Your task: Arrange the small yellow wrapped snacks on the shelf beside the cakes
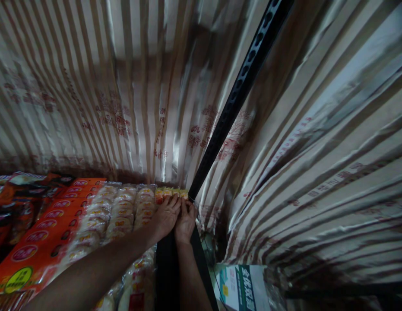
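Note:
Side by side, both my hands reach to the far end of a black shelf [166,268]. There a short row of small yellow packets [168,191] stands against the back. My left hand [166,217] has its fingers curled over the front of these packets. Close against it on the right, my right hand [185,222] holds its fingers bent at the right end of the row, by the foot of the black post. The fingertips partly cover the packets, so their exact number and hold are hard to see.
Left of my hands run rows of clear-wrapped round snacks [118,218], then orange packs [52,224] and dark packages [22,203]. A perforated black post [231,103] rises at the corner. Striped sheeting [136,86] hangs behind. A white-and-green box [241,287] lies lower right.

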Demonstrator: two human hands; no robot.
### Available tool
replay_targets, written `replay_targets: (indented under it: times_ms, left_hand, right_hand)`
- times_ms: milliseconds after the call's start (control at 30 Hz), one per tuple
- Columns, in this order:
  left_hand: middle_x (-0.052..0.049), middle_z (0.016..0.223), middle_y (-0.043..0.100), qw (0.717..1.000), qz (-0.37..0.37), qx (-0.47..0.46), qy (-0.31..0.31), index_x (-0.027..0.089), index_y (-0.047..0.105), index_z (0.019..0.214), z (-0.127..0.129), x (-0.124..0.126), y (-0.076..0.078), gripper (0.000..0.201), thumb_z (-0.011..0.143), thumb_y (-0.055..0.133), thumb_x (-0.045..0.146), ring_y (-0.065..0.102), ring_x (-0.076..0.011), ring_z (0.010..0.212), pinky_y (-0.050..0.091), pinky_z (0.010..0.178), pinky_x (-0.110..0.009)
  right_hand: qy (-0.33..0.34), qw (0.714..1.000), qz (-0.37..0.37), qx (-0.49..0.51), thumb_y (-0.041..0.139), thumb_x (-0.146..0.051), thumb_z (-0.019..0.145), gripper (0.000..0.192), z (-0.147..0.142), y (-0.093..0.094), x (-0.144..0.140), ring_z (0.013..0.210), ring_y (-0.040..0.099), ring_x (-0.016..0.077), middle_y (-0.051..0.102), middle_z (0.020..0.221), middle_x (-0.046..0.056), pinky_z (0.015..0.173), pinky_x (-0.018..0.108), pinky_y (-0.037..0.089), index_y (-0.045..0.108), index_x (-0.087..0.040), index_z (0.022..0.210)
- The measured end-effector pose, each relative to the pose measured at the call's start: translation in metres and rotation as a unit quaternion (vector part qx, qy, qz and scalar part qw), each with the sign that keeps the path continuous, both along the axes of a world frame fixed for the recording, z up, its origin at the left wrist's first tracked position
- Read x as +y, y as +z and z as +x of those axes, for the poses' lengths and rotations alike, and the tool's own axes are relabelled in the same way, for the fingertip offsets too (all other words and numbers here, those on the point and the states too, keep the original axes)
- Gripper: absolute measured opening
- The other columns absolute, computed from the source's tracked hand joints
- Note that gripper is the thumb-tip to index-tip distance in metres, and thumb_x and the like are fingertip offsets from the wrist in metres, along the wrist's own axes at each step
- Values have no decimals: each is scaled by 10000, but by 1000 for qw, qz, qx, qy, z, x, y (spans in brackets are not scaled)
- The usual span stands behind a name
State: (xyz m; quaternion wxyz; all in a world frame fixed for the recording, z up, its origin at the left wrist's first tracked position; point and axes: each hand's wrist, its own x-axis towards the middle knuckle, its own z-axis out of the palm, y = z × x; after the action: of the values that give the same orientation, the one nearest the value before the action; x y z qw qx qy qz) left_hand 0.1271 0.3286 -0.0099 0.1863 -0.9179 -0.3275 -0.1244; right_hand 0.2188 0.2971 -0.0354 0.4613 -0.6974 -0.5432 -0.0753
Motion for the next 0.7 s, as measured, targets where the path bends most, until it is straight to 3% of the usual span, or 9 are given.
replay_targets:
  times_ms: [700]
  left_hand:
    - [-129,1366,476,999,-42,3,-4,89,483,1294,-3,-9,16,424,895,351,150,364,-260,1311,332,1054,-434]
  right_hand:
    - [32,998,43,40,346,-191,879,396,3,-8,-2,1083,491,218,557,1136,174,935,402,434,590,-104,1179]
